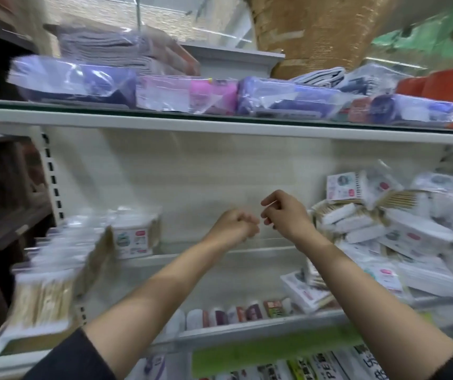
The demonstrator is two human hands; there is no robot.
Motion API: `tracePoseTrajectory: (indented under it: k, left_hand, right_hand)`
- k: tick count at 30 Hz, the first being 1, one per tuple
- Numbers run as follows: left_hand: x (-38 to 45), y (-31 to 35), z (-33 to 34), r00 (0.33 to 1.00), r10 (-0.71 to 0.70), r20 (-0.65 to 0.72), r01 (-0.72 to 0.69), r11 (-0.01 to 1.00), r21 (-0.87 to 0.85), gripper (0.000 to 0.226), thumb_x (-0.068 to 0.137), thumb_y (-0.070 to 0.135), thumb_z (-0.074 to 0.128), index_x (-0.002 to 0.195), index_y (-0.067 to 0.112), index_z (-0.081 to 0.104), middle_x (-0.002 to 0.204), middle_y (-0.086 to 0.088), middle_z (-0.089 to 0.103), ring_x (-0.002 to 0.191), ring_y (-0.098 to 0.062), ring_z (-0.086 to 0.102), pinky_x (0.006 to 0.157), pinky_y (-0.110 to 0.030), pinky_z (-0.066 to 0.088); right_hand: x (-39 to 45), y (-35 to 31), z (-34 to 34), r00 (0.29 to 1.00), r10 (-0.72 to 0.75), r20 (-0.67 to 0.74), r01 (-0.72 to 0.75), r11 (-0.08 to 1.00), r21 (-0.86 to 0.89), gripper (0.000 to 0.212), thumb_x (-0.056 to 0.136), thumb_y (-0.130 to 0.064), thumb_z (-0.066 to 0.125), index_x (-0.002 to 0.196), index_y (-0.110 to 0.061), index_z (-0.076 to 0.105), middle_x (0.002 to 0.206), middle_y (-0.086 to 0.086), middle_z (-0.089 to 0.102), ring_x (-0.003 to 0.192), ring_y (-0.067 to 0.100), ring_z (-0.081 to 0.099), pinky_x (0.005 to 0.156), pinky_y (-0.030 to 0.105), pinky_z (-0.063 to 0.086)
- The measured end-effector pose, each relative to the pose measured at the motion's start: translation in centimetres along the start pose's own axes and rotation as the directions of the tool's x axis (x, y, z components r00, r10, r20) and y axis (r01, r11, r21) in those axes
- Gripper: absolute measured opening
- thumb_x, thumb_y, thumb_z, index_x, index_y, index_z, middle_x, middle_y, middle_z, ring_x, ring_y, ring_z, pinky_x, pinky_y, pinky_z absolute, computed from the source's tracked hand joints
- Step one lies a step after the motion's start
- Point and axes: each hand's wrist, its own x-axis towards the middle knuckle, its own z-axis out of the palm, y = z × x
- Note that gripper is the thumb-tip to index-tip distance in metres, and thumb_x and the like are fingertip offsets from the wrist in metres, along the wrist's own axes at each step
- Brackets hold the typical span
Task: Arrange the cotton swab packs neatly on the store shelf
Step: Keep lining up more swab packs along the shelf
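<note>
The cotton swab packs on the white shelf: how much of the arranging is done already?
Roughly a part. On the left, clear upright swab packs stand in a row, which looks done. Both hands are raised mid-shelf: the left hand is curled and holds nothing visible, while the right hand seems to pinch something thin. On the right, a loose heap of white swab packs remains unsorted.

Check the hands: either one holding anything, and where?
Cannot tell. Left hand and right hand are curled mid-shelf, touching no cotton swab pack; blur hides any contents.
</note>
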Motion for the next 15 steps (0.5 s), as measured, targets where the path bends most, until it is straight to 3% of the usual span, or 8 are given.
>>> tracePoseTrajectory:
  k: [4,8,12,15]
  left_hand:
    - [0.3,0.7,4.4,0.974,0.012,0.226,-0.064,0.972,0.227,0.006,0.09,0.021,0.057,0.092,0.015,0.058,0.092,-0.003,0.055,0.083,-0.015,0.051,0.072,-0.025,0.04]
    - [1.2,-0.3,7.6,0.95,0.004,0.313,-0.094,0.957,0.275,0.03,0.085,0.04,0.066,0.097,0.014,0.056,0.088,0.0,0.054,0.081,-0.015,0.052,0.068,-0.029,0.039]
    - [1.6,-1.4,8.0,0.965,0.007,0.261,-0.066,0.974,0.217,0.026,0.081,0.028,0.072,0.093,0.017,0.051,0.078,0.005,0.053,0.071,-0.01,0.052,0.06,-0.024,0.04]
    - [1.8,-1.4,6.5,0.978,-0.067,0.195,0.069,0.998,-0.006,0.024,0.083,0.016,0.07,0.089,0.017,0.047,0.078,-0.001,0.055,0.066,-0.012,0.055,0.056,-0.021,0.047]
  right_hand:
    - [-0.6,1.4,-3.1,1.0,-0.017,-0.022,0.016,0.999,-0.044,0.019,0.085,-0.001,0.048,0.087,-0.015,0.062,0.081,0.007,0.067,0.064,0.014,0.059,0.055,0.017,0.042]
    - [-1.0,2.5,-4.6,0.999,-0.042,-0.02,0.041,0.997,-0.069,0.02,0.084,-0.001,0.05,0.082,-0.017,0.062,0.073,0.002,0.064,0.062,0.012,0.058,0.06,0.02,0.045]
    - [-0.9,3.2,-4.6,0.998,-0.057,0.004,0.057,0.995,-0.082,0.023,0.084,-0.001,0.051,0.077,-0.022,0.06,0.07,-0.002,0.063,0.064,0.012,0.06,0.062,0.02,0.046]
    - [-0.7,3.1,-3.9,0.997,-0.071,0.025,0.073,0.993,-0.089,0.018,0.085,-0.004,0.054,0.082,-0.02,0.062,0.075,0.0,0.065,0.071,0.014,0.061,0.068,0.021,0.046]
